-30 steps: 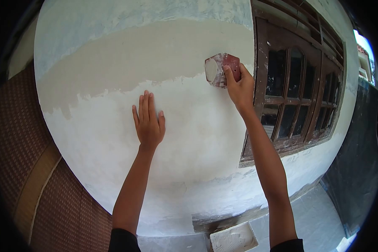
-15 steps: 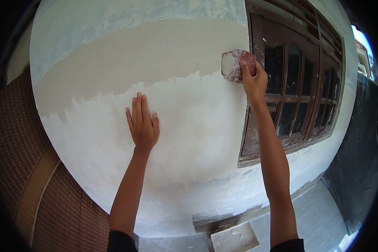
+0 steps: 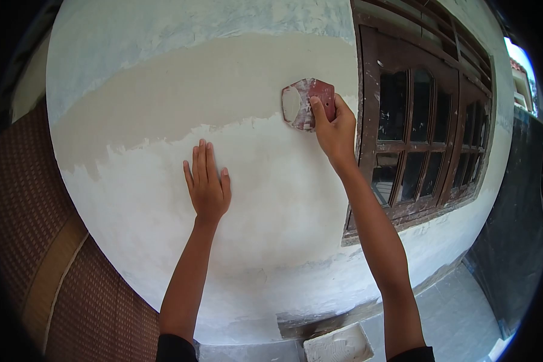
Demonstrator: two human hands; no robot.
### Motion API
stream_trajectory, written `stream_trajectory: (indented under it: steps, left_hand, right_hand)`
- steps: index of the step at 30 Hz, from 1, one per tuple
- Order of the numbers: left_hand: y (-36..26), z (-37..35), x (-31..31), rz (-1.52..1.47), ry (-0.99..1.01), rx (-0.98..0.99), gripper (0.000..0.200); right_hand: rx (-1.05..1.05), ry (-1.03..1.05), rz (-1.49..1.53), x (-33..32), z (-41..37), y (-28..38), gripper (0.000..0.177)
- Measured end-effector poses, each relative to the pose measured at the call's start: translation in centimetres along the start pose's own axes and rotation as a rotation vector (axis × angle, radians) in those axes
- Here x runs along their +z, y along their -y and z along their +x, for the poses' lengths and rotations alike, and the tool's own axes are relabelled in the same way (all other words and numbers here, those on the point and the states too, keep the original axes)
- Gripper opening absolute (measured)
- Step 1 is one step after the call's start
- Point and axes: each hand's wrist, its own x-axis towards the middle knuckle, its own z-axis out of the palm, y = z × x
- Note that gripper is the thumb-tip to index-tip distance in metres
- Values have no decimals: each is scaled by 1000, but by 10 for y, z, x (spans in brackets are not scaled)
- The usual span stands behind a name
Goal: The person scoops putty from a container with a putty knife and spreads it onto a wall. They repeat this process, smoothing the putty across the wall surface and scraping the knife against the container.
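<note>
My right hand [image 3: 335, 127] grips a red putty scraper [image 3: 321, 96] by its right side, thumb on the near face. White putty is smeared over the scraper's left part. The scraper lies at the wall [image 3: 253, 199], over the lower border of a grey-beige damp-looking band [image 3: 181, 90]; whether its edge touches cannot be made out. Lower left, my left hand [image 3: 209, 190] rests flat on the white part of the wall, fingers stretched upward and thumb apart, holding nothing. Its fingertips are just below the band's ragged border.
To the right is a brown wooden window [image 3: 404, 145] with glass panes. A tray of white putty [image 3: 339, 345] stands on the grey floor [image 3: 449, 301] at the wall's foot. Woven brown panels [image 3: 102, 301] line the left side, and a dark sheet [image 3: 507, 223] hangs at the right.
My right hand has moved left and slightly down with the scraper, away from the window frame. My left hand stays in the same place on the wall; the view has shifted slightly.
</note>
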Motion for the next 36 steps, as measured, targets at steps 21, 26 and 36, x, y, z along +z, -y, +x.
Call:
stream_trajectory:
  steps: [21,26,36]
  left_hand:
    - [1,0,1,-6,11,13,59]
    - [1,0,1,-4,3,24,58]
    - [-1,0,1,14,-13,7,58]
  right_hand:
    - [91,5,-18,-23,8,4,32]
    - [81,-119,-159,-39,23,-25,32]
    - [175,-169,122,-65,17,-14,26]
